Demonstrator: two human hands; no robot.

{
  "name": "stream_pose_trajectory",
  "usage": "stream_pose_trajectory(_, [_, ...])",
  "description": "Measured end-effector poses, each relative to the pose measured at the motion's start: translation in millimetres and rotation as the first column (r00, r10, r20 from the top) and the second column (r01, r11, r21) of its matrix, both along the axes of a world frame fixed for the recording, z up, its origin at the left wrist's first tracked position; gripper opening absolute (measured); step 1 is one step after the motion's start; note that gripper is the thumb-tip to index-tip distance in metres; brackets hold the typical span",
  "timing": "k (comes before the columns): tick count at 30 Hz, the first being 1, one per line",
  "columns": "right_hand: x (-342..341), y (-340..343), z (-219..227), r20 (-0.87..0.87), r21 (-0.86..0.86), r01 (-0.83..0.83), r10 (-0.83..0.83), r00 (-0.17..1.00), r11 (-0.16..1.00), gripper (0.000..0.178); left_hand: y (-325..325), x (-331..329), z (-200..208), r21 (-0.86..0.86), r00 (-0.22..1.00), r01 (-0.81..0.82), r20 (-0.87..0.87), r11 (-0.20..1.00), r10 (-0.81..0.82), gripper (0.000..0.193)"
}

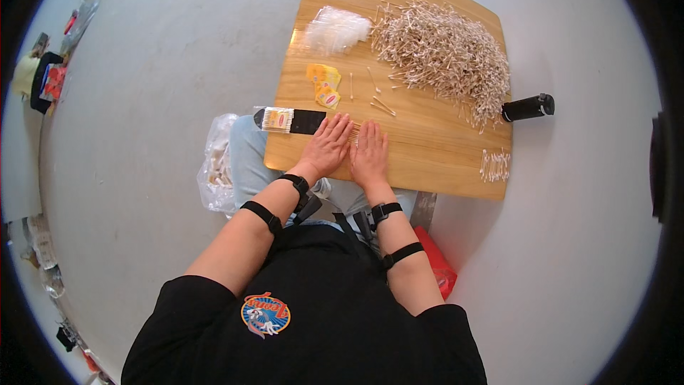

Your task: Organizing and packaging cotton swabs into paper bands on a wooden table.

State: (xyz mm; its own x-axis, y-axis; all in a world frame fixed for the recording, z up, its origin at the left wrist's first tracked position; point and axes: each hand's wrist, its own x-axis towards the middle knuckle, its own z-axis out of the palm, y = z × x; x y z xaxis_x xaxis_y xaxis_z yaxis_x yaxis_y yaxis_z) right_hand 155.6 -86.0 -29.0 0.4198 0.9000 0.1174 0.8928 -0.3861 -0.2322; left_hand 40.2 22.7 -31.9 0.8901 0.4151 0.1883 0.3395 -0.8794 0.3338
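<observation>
My left hand point(330, 146) and my right hand point(369, 154) lie flat on the wooden table point(427, 153) near its front edge, fingers stretched forward. A small row of cotton swabs point(354, 133) shows in the gap between them; my palms hide part of it. Left of my left hand is a black strip point(308, 122), which its fingertips reach. At that strip's left end sits a bundle of cotton swabs with a yellow label point(278, 120). Several loose swabs point(383, 105) lie beyond my hands, beside yellow printed cards point(325, 84).
A large heap of cotton swabs point(445, 54) covers the far right, with clear plastic sleeves point(335, 29) to its left. A smaller swab group point(494, 165) lies at the near right corner. A black bottle point(528, 107) is by the right edge. A plastic bag point(217, 164) stands left of my leg.
</observation>
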Motion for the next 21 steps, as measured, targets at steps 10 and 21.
stream_pose_trajectory(10, [-5.4, -1.9, 7.4, 0.005, -0.125, 0.028, -0.028, 1.0, 0.992, 0.068, -0.6, -1.1, -2.6, -0.032, 1.0, -0.006, -0.009, 0.999, 0.006, 0.057])
stream_pose_trajectory(21, [-2.7, 5.0, 7.4, -0.008, -0.1, -0.039, 0.039, 0.999, 0.994, 0.067, -2.0, -1.4, -3.1, -0.019, 1.0, -0.018, -0.014, 1.0, 0.018, 0.06])
